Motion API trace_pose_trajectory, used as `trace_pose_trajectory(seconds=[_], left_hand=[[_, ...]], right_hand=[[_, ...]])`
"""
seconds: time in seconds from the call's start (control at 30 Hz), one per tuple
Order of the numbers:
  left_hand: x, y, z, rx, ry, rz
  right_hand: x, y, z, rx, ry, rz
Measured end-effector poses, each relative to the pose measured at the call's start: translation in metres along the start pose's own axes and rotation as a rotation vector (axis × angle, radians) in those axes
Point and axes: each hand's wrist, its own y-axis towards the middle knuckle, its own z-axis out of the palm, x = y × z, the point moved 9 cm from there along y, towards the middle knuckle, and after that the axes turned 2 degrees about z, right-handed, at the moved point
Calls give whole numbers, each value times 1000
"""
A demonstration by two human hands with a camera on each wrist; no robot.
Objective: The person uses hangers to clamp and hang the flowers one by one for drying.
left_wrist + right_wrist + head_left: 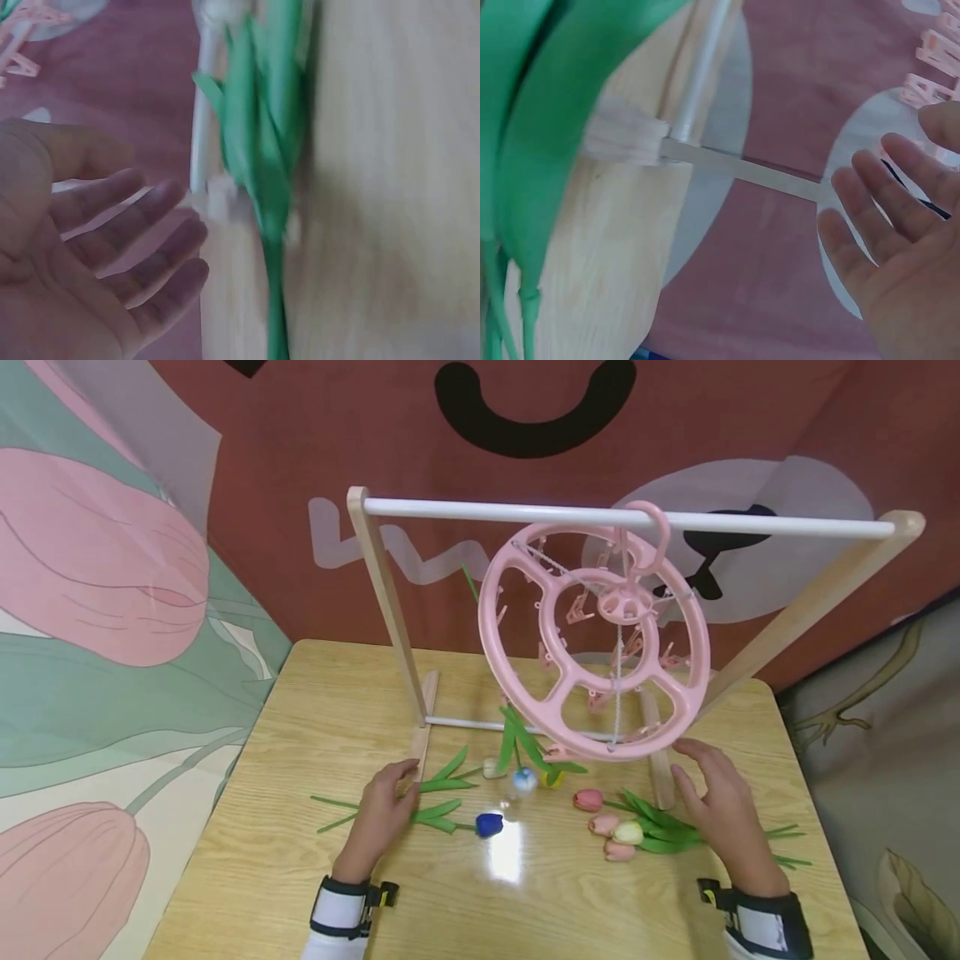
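Both hands are held with relaxed fingers and grip nothing. My left hand (384, 810) is over the stems of a dark blue tulip (490, 824) and a white tulip (492, 768); in the left wrist view it stands apart from green leaves (259, 142). On the right, my right hand (722, 797) hovers over stems of several pink tulips (588, 800) and a pale yellow tulip (627, 833). Between the hands, a round pink clip hanger (491, 635) hangs tilted from a rack's white bar (450, 511). Below it are a light blue tulip (525, 779) and a yellow tulip (552, 778).
The rack's wooden posts (390, 602) stand on wooden feet (660, 777) on the wooden table (315, 718). A lower white rod (465, 723) joins them. Small pink clips (579, 608) dangle from the hanger. A printed cloth (270, 460) hangs behind.
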Motion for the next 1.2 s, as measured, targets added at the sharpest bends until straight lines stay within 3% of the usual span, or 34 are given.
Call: trace_pose_trajectory(seconds=[0.23,0.33,0.5,0.73,0.93,1.1,1.2], left_hand=[[10,-7,-4,-55,336,99],[16,-8,-2,-42,403,81],[27,-7,2,-8,443,39],[30,-8,4,-23,477,91],[31,-8,6,-1,480,91],[27,-7,8,11,505,96],[22,-8,8,-7,513,137]], right_hand=[[16,-12,23,62,-104,-91],[28,-18,33,87,-127,-146],[48,-25,47,122,-127,-195],[68,-33,65,188,-86,-201],[81,-37,77,210,-34,-242],[94,-38,85,237,-25,-294],[100,-38,92,268,-40,-285]])
